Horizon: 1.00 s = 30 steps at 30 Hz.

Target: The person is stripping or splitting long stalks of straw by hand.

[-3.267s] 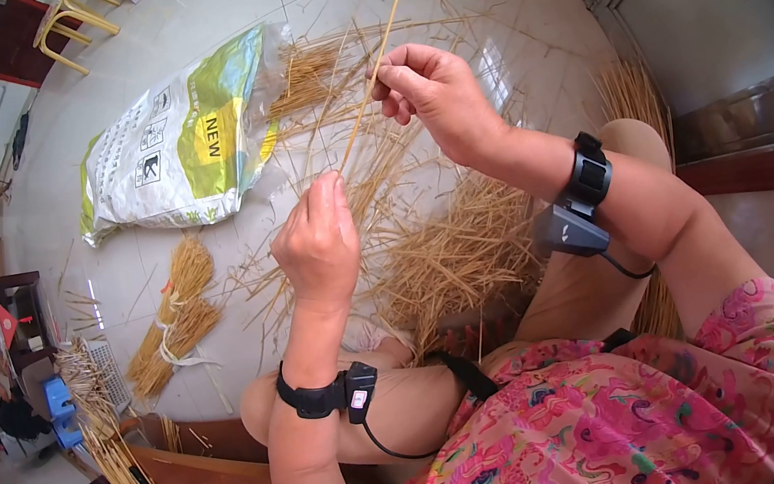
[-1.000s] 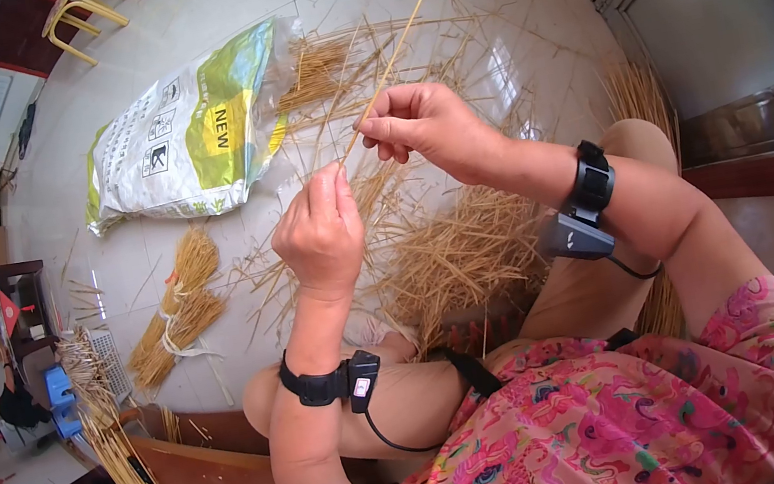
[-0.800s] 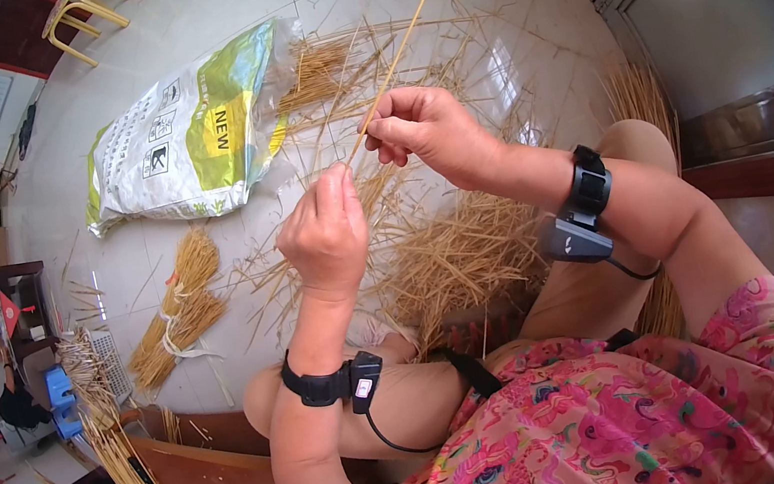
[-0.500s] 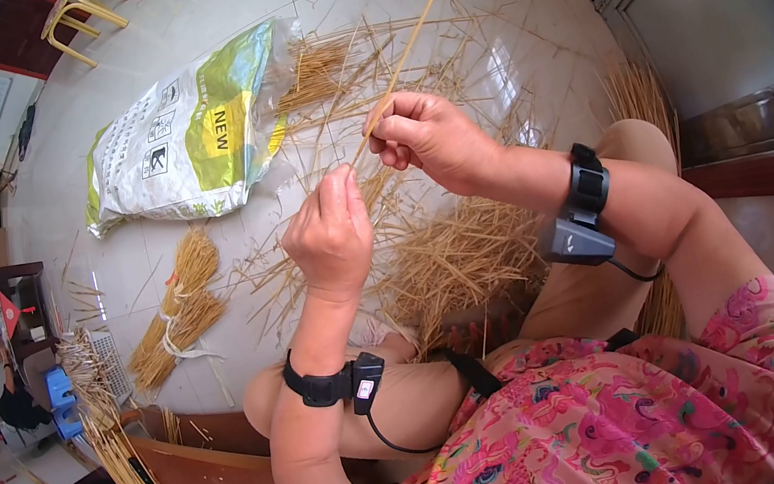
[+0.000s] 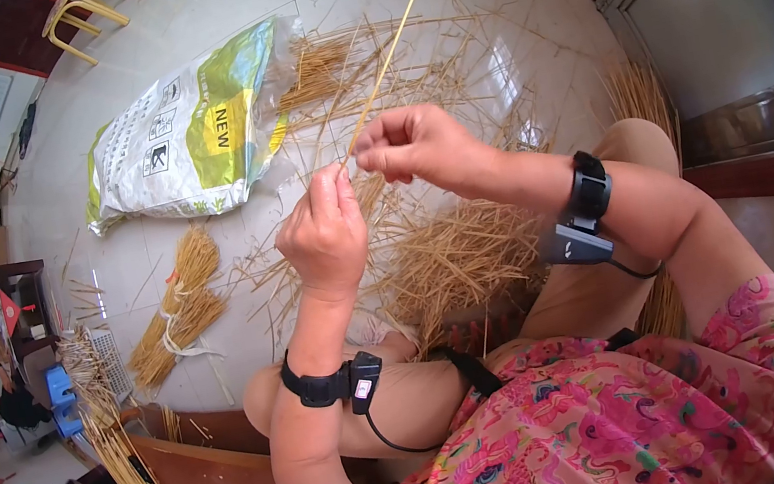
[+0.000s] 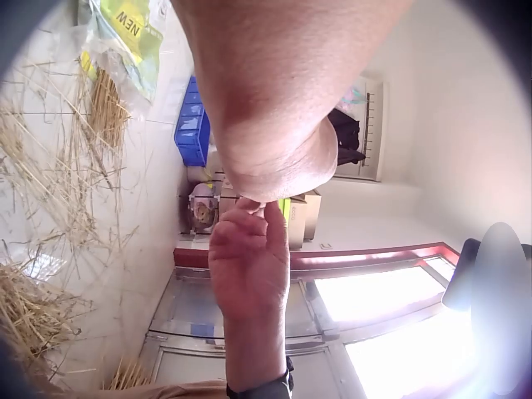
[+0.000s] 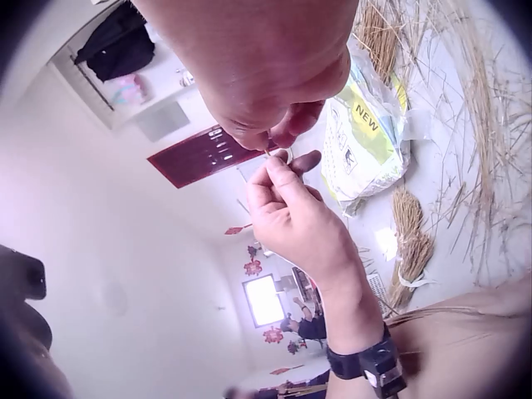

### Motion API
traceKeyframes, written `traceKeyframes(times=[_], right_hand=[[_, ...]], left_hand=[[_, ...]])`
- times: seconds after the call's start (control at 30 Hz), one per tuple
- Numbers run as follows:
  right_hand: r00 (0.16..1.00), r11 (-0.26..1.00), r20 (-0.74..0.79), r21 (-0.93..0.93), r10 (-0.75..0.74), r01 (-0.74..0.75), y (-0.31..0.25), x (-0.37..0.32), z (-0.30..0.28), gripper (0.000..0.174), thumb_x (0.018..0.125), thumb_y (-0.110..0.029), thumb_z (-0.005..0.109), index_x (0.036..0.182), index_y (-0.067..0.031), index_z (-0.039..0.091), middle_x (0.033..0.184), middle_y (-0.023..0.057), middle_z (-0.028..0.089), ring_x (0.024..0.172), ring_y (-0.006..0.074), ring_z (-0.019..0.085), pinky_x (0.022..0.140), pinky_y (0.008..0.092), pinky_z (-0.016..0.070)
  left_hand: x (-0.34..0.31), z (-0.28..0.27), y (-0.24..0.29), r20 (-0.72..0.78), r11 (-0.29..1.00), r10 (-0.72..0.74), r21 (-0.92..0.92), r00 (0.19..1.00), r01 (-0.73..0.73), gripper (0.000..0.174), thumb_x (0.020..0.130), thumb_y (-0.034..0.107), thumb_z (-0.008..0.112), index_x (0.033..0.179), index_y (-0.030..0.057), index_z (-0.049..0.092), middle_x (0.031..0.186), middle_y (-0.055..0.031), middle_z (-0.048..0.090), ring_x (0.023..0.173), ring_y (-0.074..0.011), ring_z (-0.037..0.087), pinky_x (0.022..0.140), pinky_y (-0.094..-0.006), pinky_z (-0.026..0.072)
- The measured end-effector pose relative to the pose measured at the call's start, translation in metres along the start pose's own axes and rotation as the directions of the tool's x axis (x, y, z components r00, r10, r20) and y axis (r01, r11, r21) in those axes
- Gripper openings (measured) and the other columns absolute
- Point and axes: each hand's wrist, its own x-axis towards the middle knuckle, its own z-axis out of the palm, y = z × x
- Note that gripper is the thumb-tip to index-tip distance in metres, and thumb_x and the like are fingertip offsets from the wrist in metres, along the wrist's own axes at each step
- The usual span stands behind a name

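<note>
In the head view a long thin straw stalk (image 5: 394,48) slants up and right above the floor. My left hand (image 5: 324,242) pinches its lower end between thumb and index finger, the other fingers curled. Right beside those fingertips, my right hand (image 5: 423,150) has its thumb and index finger at the stalk, slightly blurred. The right wrist view shows the fingertips of the left hand (image 7: 299,229) and right hand meeting around the stalk's end. A heap of loose straw (image 5: 461,261) lies on the floor below the hands.
A white and green bag (image 5: 159,141) lies on the tiled floor (image 5: 197,3), with straw (image 5: 314,71) at its mouth. A tied straw bundle (image 5: 173,311) is nearer. More straw (image 5: 637,96) stands at right. Long stalks (image 5: 140,474) lean at lower left; people sit beyond.
My right hand has come down the stalk from farther up to beside the left fingertips. The stalk's far end has swung slightly left since half a second ago. My left hand has barely moved.
</note>
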Motion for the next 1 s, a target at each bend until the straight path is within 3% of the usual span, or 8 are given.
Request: traceKeyframes(times=[0.03, 0.43, 0.53, 0.73, 0.83, 0.93, 0.97, 1.0], right_hand=[[0.999, 0.998, -0.014, 0.029, -0.050, 0.051, -0.004, 0.002, 0.000, 0.018, 0.084, -0.019, 0.067, 0.087, -0.0022, 0.063, 0.074, 0.0016, 0.063, 0.063, 0.0057, 0.056, 0.054, 0.0206, 0.0443], [0.998, 0.988, -0.029, 0.139, -0.061, 0.065, -0.009, -0.001, 0.000, 0.008, 0.088, -0.009, 0.058, 0.086, -0.0025, 0.060, 0.080, 0.0051, 0.063, 0.064, 0.0075, 0.056, 0.059, 0.0216, 0.0461], [0.995, 0.981, -0.086, 0.182, -0.051, 0.065, -0.008, 0.000, 0.003, 0.010, 0.085, -0.009, 0.059, 0.079, -0.0006, 0.060, 0.072, 0.0051, 0.062, 0.060, 0.0080, 0.055, 0.056, 0.0225, 0.0451], [0.990, 0.948, -0.070, 0.304, 0.125, -0.099, -0.005, -0.002, 0.004, 0.008, 0.086, -0.011, 0.059, 0.085, -0.0034, 0.060, 0.074, 0.0025, 0.059, 0.061, 0.0079, 0.053, 0.057, 0.0213, 0.0438], [0.983, 0.966, -0.010, 0.188, 0.185, -0.180, 0.005, -0.005, 0.003, 0.010, 0.084, -0.013, 0.062, 0.080, -0.0041, 0.060, 0.068, 0.0014, 0.057, 0.059, 0.0085, 0.052, 0.055, 0.0216, 0.0426], [0.964, 0.959, 0.133, -0.195, 0.232, -0.204, 0.009, -0.009, 0.003, 0.017, 0.081, -0.017, 0.065, 0.073, -0.0023, 0.062, 0.063, 0.0030, 0.058, 0.058, 0.0094, 0.054, 0.054, 0.0232, 0.0438], [0.915, 0.834, 0.217, -0.519, 0.340, -0.186, 0.003, -0.009, -0.001, 0.021, 0.079, -0.018, 0.067, 0.068, -0.0008, 0.063, 0.061, 0.0053, 0.060, 0.058, 0.0097, 0.056, 0.054, 0.0246, 0.0453], [0.886, 0.757, 0.247, -0.633, 0.393, -0.160, -0.004, -0.009, -0.002, 0.021, 0.078, -0.019, 0.068, 0.069, -0.0006, 0.064, 0.062, 0.0054, 0.060, 0.058, 0.0095, 0.056, 0.054, 0.0247, 0.0455]], left_hand=[[0.000, 0.000, 0.000, 0.009, 1.000, 0.000, 0.000, 1.000, 0.000, 0.007, 0.085, 0.010, 0.061, 0.091, 0.0085, 0.059, 0.073, -0.0071, 0.066, 0.061, -0.0247, 0.063, 0.052, -0.0347, 0.0485], [-0.001, 0.002, 0.006, 0.026, 0.998, -0.001, -0.062, 1.000, 0.002, 0.007, 0.085, 0.010, 0.061, 0.092, 0.0077, 0.058, 0.071, -0.0079, 0.064, 0.059, -0.0251, 0.062, 0.051, -0.0349, 0.0474], [-0.002, 0.003, 0.007, 0.026, 0.998, 0.007, -0.069, 1.000, -0.006, 0.008, 0.085, 0.010, 0.061, 0.092, 0.0073, 0.058, 0.072, -0.0085, 0.064, 0.059, -0.0255, 0.062, 0.051, -0.0351, 0.0471], [-0.002, 0.004, 0.004, 0.004, 0.996, 0.063, -0.065, 0.998, -0.063, 0.009, 0.085, 0.010, 0.061, 0.093, 0.0067, 0.058, 0.072, -0.0089, 0.063, 0.059, -0.0259, 0.062, 0.050, -0.0350, 0.0464], [-0.002, 0.005, 0.003, -0.020, 0.994, 0.084, -0.063, 0.996, -0.086, 0.010, 0.085, 0.010, 0.061, 0.094, 0.0069, 0.058, 0.072, -0.0089, 0.063, 0.059, -0.0259, 0.062, 0.051, -0.0348, 0.0464], [0.000, 0.006, 0.001, -0.048, 0.994, 0.087, -0.060, 0.995, -0.089, 0.009, 0.085, 0.011, 0.061, 0.092, 0.0075, 0.058, 0.070, -0.0087, 0.063, 0.059, -0.0256, 0.062, 0.050, -0.0349, 0.0464], [0.000, 0.007, 0.000, -0.040, 0.996, 0.073, -0.054, 0.997, -0.075, 0.008, 0.086, 0.010, 0.060, 0.092, 0.0071, 0.058, 0.070, -0.0073, 0.064, 0.059, -0.0252, 0.062, 0.051, -0.0346, 0.0463], [0.001, 0.007, -0.001, -0.032, 0.997, 0.057, -0.045, 0.998, -0.059, 0.006, 0.086, 0.009, 0.059, 0.092, 0.0068, 0.058, 0.070, -0.0060, 0.065, 0.058, -0.0248, 0.062, 0.051, -0.0343, 0.0463]])
